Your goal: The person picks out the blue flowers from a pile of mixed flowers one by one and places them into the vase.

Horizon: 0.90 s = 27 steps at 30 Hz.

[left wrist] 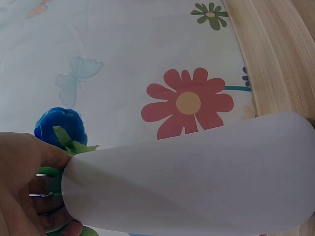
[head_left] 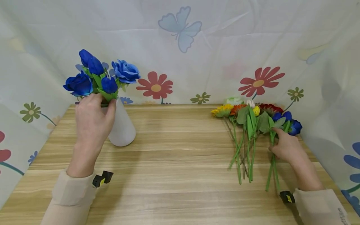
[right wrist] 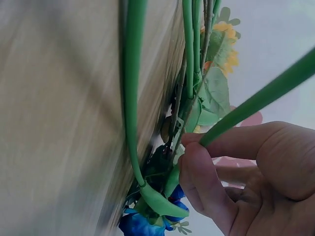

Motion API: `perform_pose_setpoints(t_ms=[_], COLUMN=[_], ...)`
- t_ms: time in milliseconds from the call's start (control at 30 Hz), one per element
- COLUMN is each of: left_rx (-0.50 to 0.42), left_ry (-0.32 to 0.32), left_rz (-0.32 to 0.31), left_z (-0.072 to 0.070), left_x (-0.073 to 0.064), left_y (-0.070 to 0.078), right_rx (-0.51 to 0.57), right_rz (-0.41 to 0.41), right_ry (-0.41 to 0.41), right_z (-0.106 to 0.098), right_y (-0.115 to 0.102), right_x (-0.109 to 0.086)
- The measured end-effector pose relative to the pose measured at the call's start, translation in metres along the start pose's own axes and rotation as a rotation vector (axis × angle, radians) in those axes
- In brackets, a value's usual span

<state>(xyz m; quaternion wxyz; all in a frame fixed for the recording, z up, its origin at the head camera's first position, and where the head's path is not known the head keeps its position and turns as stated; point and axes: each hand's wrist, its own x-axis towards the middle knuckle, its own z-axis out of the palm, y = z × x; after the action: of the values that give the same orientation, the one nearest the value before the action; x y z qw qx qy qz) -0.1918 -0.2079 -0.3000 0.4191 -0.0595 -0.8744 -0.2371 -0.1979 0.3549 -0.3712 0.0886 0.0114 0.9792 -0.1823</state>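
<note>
Observed: the white vase [head_left: 122, 129] stands on the wood-grain table [head_left: 174, 162], with blue roses [head_left: 81, 84] and blue tulips [head_left: 95, 65] rising from its mouth. There the left hand [head_left: 92, 112] has its fingers curled close about rim and stems, apparently to steady both; which bears the grip I cannot tell. Well to the right of the vase, the right hand [head_left: 289, 147] pinches a green stem [right wrist: 261, 101] between thumb and forefinger, a hold suited to parting one slender stalk from its neighbours; its bloom is hidden. Also right of the vase, a yellow sunflower [head_left: 222, 111] and a dark red flower [head_left: 270, 108] lie heads outward, presumably to leave stalks within the person's reach.
</note>
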Motion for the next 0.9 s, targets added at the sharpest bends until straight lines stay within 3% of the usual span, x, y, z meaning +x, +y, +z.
perform_pose_setpoints(t_ms=[167, 400, 733, 900], left_rx=[0.005, 0.007, 0.006, 0.008], left_ry=[0.000, -0.007, -0.007, -0.009], left_rz=[-0.005, -0.015, -0.009, -0.013], left_z=[0.000, -0.001, -0.001, -0.001], left_x=[0.000, 0.000, 0.000, 0.000], left_y=[0.000, 0.001, 0.001, 0.001], right_rx=[0.052, -0.048, -0.013, 0.034], right_rz=[0.039, 0.029, 0.041, 0.037], right_ry=[0.031, 0.087, 0.074, 0.135], right_z=[-0.003, -0.006, -0.008, -0.008], right_y=[0.000, 0.000, 0.002, -0.004], right_x=[-0.002, -0.007, -0.009, -0.011])
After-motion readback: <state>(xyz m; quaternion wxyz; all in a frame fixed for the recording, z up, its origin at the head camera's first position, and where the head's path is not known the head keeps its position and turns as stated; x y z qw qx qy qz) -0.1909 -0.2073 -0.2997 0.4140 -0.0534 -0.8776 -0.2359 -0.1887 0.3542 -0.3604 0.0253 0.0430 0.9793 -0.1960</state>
